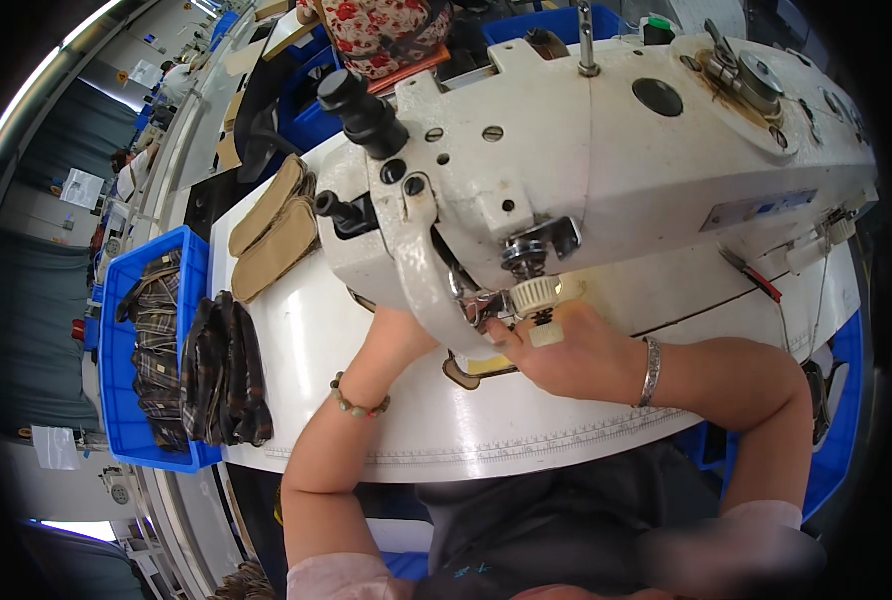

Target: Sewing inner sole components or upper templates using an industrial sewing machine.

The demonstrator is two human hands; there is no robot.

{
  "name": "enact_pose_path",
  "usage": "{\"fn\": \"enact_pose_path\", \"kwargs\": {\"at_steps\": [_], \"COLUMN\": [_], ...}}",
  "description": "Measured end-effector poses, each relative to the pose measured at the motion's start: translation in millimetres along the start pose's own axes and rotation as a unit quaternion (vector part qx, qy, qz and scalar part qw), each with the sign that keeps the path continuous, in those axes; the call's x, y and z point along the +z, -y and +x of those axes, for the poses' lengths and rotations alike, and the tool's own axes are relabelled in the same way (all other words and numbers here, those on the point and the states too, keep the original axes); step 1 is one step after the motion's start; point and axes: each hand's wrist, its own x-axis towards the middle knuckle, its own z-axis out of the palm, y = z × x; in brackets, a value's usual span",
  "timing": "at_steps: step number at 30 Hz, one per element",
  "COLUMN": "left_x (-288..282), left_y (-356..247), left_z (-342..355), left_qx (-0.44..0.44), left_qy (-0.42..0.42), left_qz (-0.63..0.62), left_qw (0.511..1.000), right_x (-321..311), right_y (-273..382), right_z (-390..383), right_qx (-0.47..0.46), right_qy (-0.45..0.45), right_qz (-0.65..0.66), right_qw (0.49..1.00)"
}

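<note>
We feed a small tan piece (pixel 476 368) under the sewing machine (pixel 606 170), on the white table (pixel 446 430). Our right hand (pixel 566 355) lies curled, fingertips pressing it flat. Our left hand (pixel 401 330) is mostly hidden; its grip we cannot tell. Best keep fingertips clear of the needle. Plaid pieces (pixel 226 370) wait beside the blue bin (pixel 116 300).

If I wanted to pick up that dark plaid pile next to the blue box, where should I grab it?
Probably best from above, across the middle of the plaid pile. The pieces stand on edge, packed side by side, so pinching the outer two squeezes the stack together. The blue bin blocks one side, the white table is open on the other.
</note>
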Motion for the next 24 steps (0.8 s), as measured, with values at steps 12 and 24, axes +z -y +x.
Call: {"fn": "enact_pose_path", "kwargs": {"at_steps": [12,24], "left_x": [1.6,-3.5], "left_y": [-2.7,-18.6], "left_z": [-3.6,-3.1], "left_qx": [-0.024,0.026], "left_qy": [-0.029,-0.115], "left_qz": [0.008,-0.027], "left_qw": [0.999,0.993], "right_x": [14.7,19.7], "right_y": [-0.8,-15.1], "right_z": [-4.1,-8.0], "right_qx": [0.057,-0.032], "right_qy": [-0.05,0.016], "right_qz": [0.063,-0.019], "right_qw": [0.995,0.999]}}
